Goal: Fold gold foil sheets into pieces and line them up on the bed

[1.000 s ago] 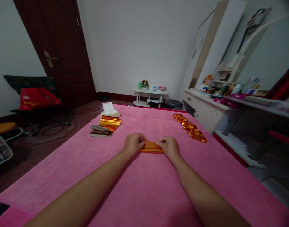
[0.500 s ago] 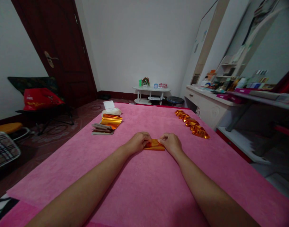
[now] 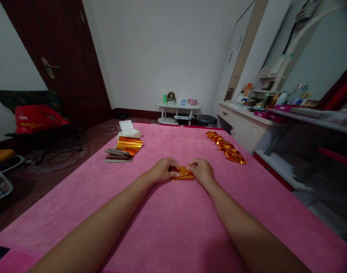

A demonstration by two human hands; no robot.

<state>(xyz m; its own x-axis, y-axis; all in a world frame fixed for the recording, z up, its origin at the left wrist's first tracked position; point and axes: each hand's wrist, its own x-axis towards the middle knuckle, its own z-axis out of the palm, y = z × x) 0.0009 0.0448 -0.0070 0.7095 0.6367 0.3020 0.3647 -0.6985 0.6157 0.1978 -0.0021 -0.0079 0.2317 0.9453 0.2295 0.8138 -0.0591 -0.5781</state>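
1. Since a second ago the two hands have drawn closer, and the gold paper (image 3: 185, 174) between them shows as a shorter strip.
2. Both forearms reach up the middle of the pink cloth (image 3: 173, 231) from its near edge.
3. The left hand (image 3: 162, 170) has its fingers curled and pinched on the paper's left end; the right hand (image 3: 200, 170) is pinched on its right end (knuckles up, fingertips hidden).
4. The gold paper lies flat at the middle of the surface, touching both hands.
5. Toward the far left edge sits a stack of gold sheets (image 3: 130, 145), with a pack of wipes (image 3: 129, 132) just behind it, lid open.
6. Along the far right edge runs a row of folded gold pieces (image 3: 226, 147).
7. Beyond the far edge stands a small white table (image 3: 177, 107) against the wall.
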